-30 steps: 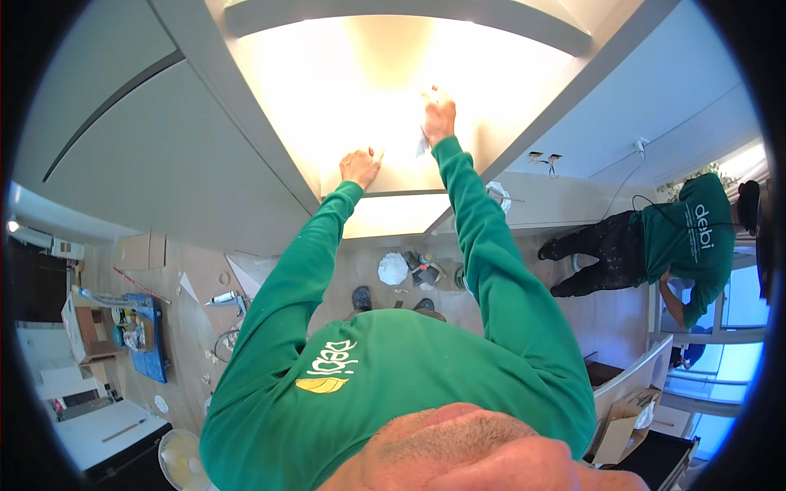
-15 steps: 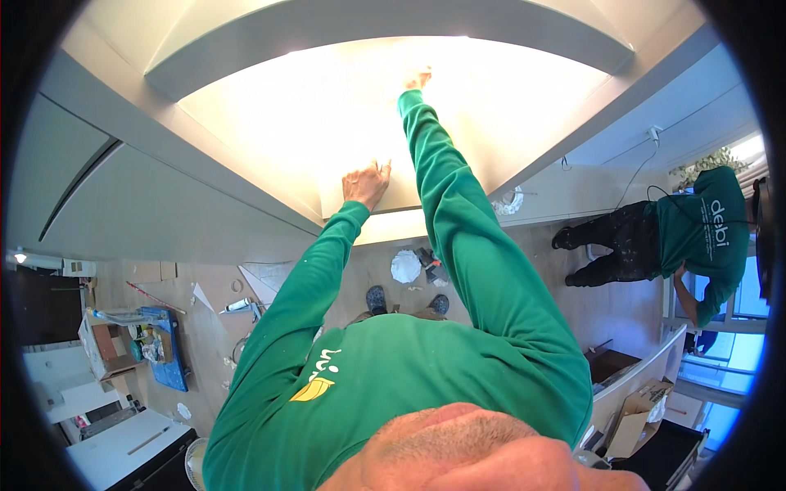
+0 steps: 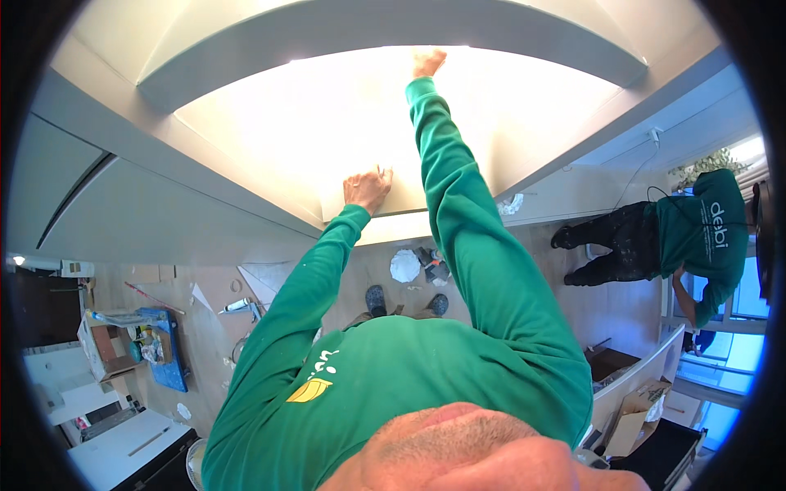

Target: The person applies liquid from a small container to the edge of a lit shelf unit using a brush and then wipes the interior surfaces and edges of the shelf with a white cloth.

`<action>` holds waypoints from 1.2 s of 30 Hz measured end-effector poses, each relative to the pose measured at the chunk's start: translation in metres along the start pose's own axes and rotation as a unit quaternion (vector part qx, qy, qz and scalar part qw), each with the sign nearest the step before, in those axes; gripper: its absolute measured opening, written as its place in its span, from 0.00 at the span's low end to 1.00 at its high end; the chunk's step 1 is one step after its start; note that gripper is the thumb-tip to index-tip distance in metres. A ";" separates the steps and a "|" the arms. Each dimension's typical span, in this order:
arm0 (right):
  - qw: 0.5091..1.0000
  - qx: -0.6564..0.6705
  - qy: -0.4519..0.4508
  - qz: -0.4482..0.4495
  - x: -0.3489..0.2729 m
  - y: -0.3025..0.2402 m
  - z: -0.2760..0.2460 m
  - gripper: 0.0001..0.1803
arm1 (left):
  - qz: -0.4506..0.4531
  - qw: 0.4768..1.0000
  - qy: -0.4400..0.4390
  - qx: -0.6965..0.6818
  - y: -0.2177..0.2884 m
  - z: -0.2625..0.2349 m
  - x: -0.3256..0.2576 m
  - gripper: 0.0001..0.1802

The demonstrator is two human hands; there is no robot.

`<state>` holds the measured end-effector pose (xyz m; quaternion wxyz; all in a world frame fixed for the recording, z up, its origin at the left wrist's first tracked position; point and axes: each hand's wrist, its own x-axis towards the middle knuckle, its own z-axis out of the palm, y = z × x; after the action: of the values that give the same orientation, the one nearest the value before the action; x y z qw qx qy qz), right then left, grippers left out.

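Inside a brightly lit white cabinet niche, my left hand (image 3: 368,191) rests by the front edge of the white bottom panel (image 3: 401,201), its fingers curled closed. Whatever it grips, if anything, is too small or hidden to make out. My right hand (image 3: 427,62) reaches deep into the niche, up close under the curved grey-white board (image 3: 393,23) that crosses the top. Glare and that board hide its fingers. Both arms wear green sleeves.
Grey cabinet doors (image 3: 155,204) stand at the left. On the floor are a white round bag (image 3: 404,266), tools, a caulking gun (image 3: 237,306) and a blue platform (image 3: 168,360). At the right, a co-worker in green (image 3: 711,237) bends near the windows; cardboard boxes (image 3: 634,421) lie below.
My right hand has moved farther up and slightly right, so its fingers now pass behind the curved board. My left hand stays nearly in place.
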<state>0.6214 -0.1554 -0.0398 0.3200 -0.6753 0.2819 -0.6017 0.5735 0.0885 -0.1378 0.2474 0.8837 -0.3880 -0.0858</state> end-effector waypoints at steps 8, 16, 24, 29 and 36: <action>0.987 -0.155 -0.002 -0.031 -0.074 0.007 -0.031 0.07 | -0.001 1.000 0.004 0.024 -0.002 -0.001 0.004 0.22; 0.893 -0.427 -0.040 -0.134 -0.062 0.065 -0.002 0.08 | 0.006 1.000 0.008 0.009 0.007 0.004 0.006 0.21; 0.910 -0.391 -0.074 -0.115 -0.050 0.030 -0.001 0.08 | 0.000 1.000 0.001 0.006 0.001 0.003 0.002 0.22; 0.908 -0.395 -0.058 -0.126 -0.042 0.025 -0.004 0.09 | -0.004 1.000 0.004 0.010 0.000 0.001 0.006 0.22; 0.917 -0.368 -0.032 -0.153 -0.028 0.014 -0.010 0.15 | -0.005 1.000 0.003 0.012 0.003 0.000 0.005 0.21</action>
<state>0.6082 -0.1444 -0.0676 -0.0382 -0.7994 0.3660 -0.4749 0.5751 0.0828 -0.1364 0.2375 0.8889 -0.3836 -0.0795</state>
